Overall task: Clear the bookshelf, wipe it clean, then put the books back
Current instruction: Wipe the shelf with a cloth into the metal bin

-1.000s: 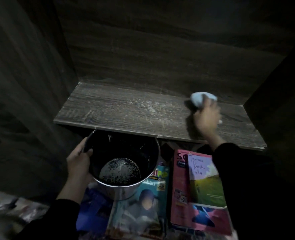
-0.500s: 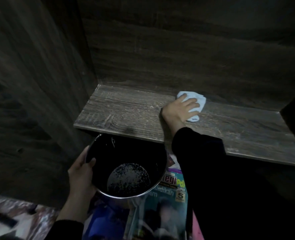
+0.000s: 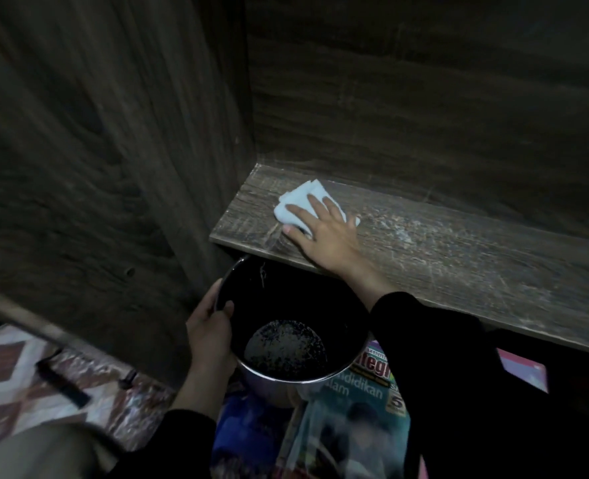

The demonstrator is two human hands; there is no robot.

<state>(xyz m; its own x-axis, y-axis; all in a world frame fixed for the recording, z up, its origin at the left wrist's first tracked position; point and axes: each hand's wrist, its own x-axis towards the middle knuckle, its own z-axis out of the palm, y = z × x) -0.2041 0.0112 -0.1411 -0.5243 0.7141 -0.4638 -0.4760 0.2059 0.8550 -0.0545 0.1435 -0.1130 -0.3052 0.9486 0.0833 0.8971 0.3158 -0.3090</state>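
While the right grip (image 3: 324, 233) lies flat with straight fingers, pressing the white cloth (image 3: 298, 198) beneath it onto the bookshelf board (image 3: 458, 257), the left grip (image 3: 210, 333) below it curls round the rim of a metal pot (image 3: 303, 295) standing on books (image 3: 355, 413).

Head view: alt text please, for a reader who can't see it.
The right hand presses a white cloth flat on the dusty wooden shelf, near its left end. The left hand grips the rim of a pot below the shelf edge, above books.
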